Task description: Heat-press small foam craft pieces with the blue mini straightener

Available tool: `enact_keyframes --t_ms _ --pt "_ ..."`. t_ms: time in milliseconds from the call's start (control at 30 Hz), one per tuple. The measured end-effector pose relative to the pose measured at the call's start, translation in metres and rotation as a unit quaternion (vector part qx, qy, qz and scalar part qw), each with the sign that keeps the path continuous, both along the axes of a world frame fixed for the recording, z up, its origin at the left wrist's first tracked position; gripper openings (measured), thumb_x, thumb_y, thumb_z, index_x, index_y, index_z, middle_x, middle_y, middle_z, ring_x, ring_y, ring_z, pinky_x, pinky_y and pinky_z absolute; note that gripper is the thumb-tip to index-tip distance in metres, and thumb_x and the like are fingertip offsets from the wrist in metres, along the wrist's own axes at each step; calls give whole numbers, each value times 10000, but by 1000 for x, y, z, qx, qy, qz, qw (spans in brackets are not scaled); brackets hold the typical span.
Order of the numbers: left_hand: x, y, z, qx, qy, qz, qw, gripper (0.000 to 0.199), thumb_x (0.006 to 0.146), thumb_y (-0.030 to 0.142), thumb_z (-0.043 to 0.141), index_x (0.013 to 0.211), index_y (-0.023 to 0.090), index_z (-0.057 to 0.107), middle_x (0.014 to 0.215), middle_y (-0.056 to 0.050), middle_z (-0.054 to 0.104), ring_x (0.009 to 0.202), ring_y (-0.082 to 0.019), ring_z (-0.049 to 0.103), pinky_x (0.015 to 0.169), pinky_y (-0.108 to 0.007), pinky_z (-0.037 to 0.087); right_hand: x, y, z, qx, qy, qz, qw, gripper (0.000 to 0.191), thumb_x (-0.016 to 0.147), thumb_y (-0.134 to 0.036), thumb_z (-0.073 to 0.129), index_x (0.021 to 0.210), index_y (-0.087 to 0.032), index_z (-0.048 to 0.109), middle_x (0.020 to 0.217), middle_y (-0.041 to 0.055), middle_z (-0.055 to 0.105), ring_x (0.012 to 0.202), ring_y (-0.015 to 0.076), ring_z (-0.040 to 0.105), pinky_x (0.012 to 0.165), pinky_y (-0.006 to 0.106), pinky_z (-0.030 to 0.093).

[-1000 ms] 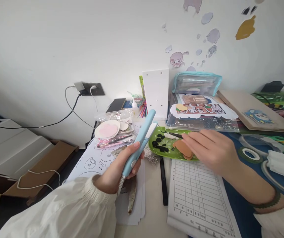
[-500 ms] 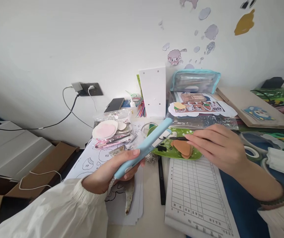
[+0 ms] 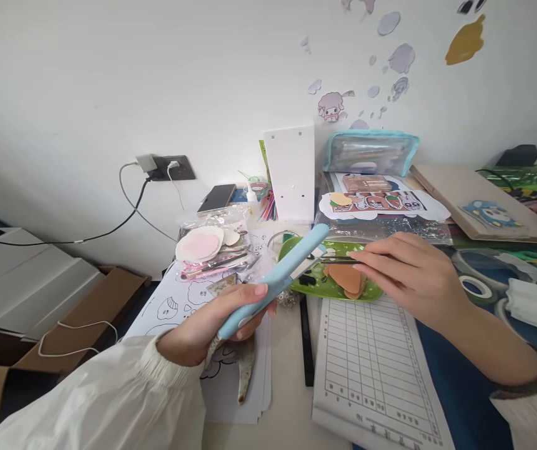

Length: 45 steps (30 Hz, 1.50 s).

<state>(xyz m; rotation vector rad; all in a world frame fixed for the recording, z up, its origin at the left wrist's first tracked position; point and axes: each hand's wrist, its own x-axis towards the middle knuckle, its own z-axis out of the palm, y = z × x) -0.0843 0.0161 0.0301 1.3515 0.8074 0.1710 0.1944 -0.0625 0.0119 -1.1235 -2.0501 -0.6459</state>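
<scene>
My left hand [image 3: 224,311] is wrapped round a light blue mini hair straightener [image 3: 272,282], which tilts up to the right. Its pale plates show near the upper end. Black tweezers [image 3: 341,260] are pinched in the fingers of my right hand [image 3: 409,275], their prongs slightly apart and pointing left at the plates. Whether anything sits between the tips or plates is too small to tell. Beneath the tweezers lies a green tray [image 3: 312,287] with brown cut-out pieces [image 3: 346,280] and small black and white pieces.
A printed form pad [image 3: 371,369] lies in front of the tray, beside a black strip [image 3: 306,344]. Drawn sheets [image 3: 167,309] and a bag of pink and white pieces [image 3: 200,245] are at left. Behind stand a white box [image 3: 291,175] and a clear pouch [image 3: 371,153].
The tweezers' tips have moved a little right along the straightener's plates, and their prongs now look further apart. A dark curved bit at the tips earlier no longer shows. Both hands keep their grip.
</scene>
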Motion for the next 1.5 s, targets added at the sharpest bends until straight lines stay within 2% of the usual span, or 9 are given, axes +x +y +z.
enact_keyframes --t_ms 233,367,533,667,767,900,1200,1367,1500 --pt "0 0 0 10 1 -2 1000 466 809 601 438 765 156 569 431 50 332 417 -81 259 437 -253 178 1 -1 -2 -28 33 -5 999 169 792 -50 633 945 -117 659 844 88 659 760 168 586 694 341 504" --pt "1 -1 0 14 -1 2 1000 466 809 597 436 769 152 569 431 49 343 409 -76 260 424 -237 186 -1 -1 -1 -97 94 -16 991 124 842 -109 586 931 -130 669 872 80 653 779 155 591 691 301 500" --pt "1 -2 -1 11 -1 8 1000 471 799 602 453 778 146 567 443 53 344 418 -74 267 418 -223 199 -2 -1 3 -259 231 -54 936 148 867 -270 562 897 -206 691 885 39 647 676 138 568 477 266 417" --pt "0 -1 -2 11 1 6 1000 486 786 619 458 776 145 566 437 57 349 410 -73 266 413 -221 206 0 0 4 -336 302 -65 890 169 843 -367 580 855 -254 705 912 21 661 759 167 597 559 274 455" --pt "1 -2 -1 12 6 8 1000 494 774 631 460 768 148 563 429 61 339 407 -75 259 408 -221 201 1 0 4 -357 322 -74 874 200 839 -406 572 836 -262 710 929 26 676 811 192 615 622 289 481" --pt "3 -4 2 20 14 11 1000 494 768 634 455 753 152 563 425 60 336 407 -81 258 400 -225 206 1 1 2 -342 320 -74 880 206 839 -399 567 840 -254 713 926 46 685 821 220 629 583 295 488" --pt "4 -4 3 23 18 15 999 478 767 621 464 743 155 567 425 57 335 409 -82 267 406 -227 219 2 0 1 -277 289 -70 914 135 851 -299 570 830 -247 693 889 41 670 779 198 634 508 270 469" --pt "4 -3 3 24 20 8 999 482 772 624 459 741 157 574 426 54 344 404 -84 269 404 -233 231 -6 -4 3 -243 269 -87 928 130 846 -274 571 819 -232 691 854 34 658 690 156 587 375 231 360" --pt "4 -4 3 23 15 11 1000 477 776 617 459 743 155 572 422 58 333 394 -80 259 390 -230 216 -10 -5 2 -219 237 -73 944 130 850 -235 565 831 -224 693 845 36 656 693 152 581 411 238 385"
